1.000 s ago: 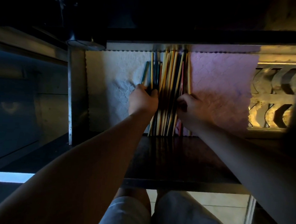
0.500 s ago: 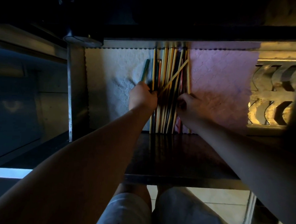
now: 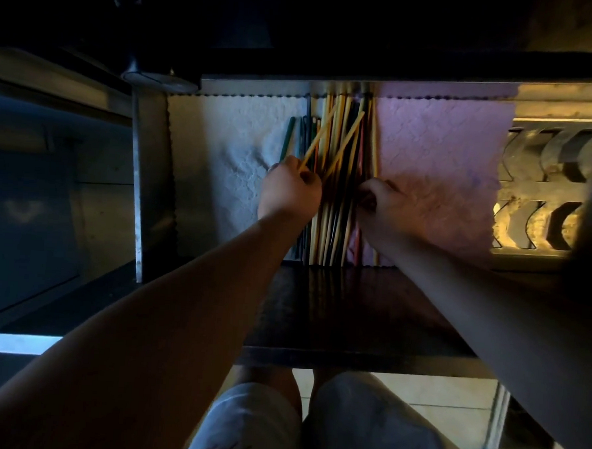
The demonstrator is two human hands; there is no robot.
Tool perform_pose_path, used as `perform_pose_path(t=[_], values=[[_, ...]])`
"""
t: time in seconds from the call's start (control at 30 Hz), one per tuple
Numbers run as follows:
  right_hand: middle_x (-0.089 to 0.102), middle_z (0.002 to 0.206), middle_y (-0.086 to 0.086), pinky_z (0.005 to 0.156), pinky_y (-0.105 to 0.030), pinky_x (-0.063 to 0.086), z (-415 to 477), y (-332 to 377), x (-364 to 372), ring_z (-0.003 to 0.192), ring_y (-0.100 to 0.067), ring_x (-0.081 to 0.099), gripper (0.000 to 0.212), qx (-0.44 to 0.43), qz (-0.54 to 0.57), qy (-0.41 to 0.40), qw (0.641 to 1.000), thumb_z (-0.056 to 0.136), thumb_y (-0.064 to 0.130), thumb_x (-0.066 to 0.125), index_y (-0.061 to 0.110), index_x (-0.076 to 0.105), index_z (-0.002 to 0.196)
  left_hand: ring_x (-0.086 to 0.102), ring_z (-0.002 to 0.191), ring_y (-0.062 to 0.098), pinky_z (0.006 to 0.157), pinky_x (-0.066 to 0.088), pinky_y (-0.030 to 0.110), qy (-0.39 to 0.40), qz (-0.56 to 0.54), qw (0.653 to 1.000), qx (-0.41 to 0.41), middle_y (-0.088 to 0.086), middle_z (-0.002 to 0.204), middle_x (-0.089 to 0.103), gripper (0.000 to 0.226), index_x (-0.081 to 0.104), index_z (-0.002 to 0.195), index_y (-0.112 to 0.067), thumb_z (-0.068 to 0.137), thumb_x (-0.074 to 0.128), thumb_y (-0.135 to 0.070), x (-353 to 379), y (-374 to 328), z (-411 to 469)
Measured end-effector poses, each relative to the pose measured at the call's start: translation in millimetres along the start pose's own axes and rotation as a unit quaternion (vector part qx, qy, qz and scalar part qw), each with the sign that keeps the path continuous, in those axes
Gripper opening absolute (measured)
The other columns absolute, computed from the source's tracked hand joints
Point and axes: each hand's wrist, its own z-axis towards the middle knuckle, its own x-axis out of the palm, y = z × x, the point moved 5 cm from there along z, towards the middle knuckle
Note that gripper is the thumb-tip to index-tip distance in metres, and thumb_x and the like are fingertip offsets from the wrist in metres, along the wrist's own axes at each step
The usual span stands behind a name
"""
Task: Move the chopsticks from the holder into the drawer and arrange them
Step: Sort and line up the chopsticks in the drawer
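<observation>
An open drawer (image 3: 146,182) holds a row of chopsticks (image 3: 332,226) lying lengthwise down its middle, over the seam where a white liner cloth (image 3: 223,145) meets a pink liner cloth (image 3: 438,156). Most are pale yellow, with dark, green and red ones mixed in — their near ends line up against the drawer's dark front panel (image 3: 352,306).

The left hand (image 3: 289,191) sits at the row's left edge, closed around two yellow chopsticks (image 3: 340,144) that slant up and to the right across the straight ones. The right hand (image 3: 379,206) rests at the row's right edge on the pink cloth, fingers curled against the outermost sticks; whether it grips any cannot be told. The row lies between the two hands.

To the right, a metal rack with curved slots (image 3: 543,189) catches warm light.
</observation>
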Motion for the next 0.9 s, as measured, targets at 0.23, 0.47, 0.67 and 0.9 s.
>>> perform_pose_path(t=[0.23,0.47,0.67,0.9], values=[[0.064,0.108,-0.007,0.076,-0.023,0.044,8,-4,-4,0.096,-0.019,0.062,0.029,0.004,0.011,-0.039,0.999,0.088,0.019,0.058,0.017,0.060,0.117,0.059,0.075,0.022,0.064,0.047,0.029,0.063,0.063,0.996,-0.015,-0.003,0.071,0.052,0.014,0.062,0.095,-0.014,0.085,0.063,-0.025,14,4,-1],[0.066,0.108,-0.009,0.085,-0.040,0.054,11,3,0,0.099,-0.025,0.063,0.031,0.013,-0.011,-0.057,0.998,0.084,0.021,0.061,0.017,0.058,0.115,0.054,0.070,0.019,0.060,0.041,0.026,0.031,-0.015,0.998,-0.056,-0.002,0.074,0.052,0.016,0.058,0.096,-0.015,0.093,0.048,-0.028,4,11,-7],[0.061,0.101,-0.006,0.071,-0.027,0.044,20,2,-7,0.089,-0.019,0.059,0.028,0.049,-0.033,-0.107,0.992,0.091,0.020,0.058,0.011,0.053,0.117,0.063,0.087,0.031,0.071,0.051,0.037,0.026,-0.077,0.993,-0.085,0.016,0.097,0.065,0.024,0.061,0.105,-0.004,0.096,0.045,-0.019,-3,22,-5],[0.061,0.104,-0.011,0.083,-0.033,0.047,36,-4,-9,0.099,-0.026,0.058,0.021,0.104,-0.059,-0.070,0.990,0.089,0.019,0.058,0.008,0.058,0.107,0.065,0.089,0.031,0.073,0.054,0.039,0.039,-0.128,0.986,-0.101,0.015,0.096,0.066,0.019,0.061,0.099,-0.010,0.096,0.045,-0.021,-2,22,-6]])
